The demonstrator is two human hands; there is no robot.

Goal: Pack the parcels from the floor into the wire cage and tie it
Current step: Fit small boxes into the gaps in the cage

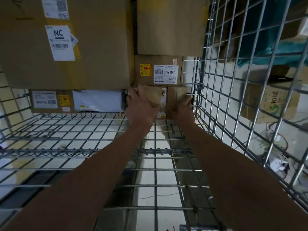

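Both my arms reach deep into the wire cage (pixel 233 100). My left hand (pixel 141 107) lies with spread fingers on the front of a small brown parcel (pixel 155 97) at the cage's back. My right hand (pixel 183 109) presses against a second small brown parcel (pixel 176 97) beside it, close to the right mesh wall. Above these sits a labelled carton (pixel 158 70), and a big carton with an NC label (pixel 66 42) fills the upper left.
A white poly mailer (pixel 98 100) and a flat labelled box (pixel 50 101) lie at the back left under the big carton. The cage's wire floor (pixel 83 130) stretches towards me. Outside the right mesh stand loose cardboard boxes (pixel 270 104) on a tiled floor.
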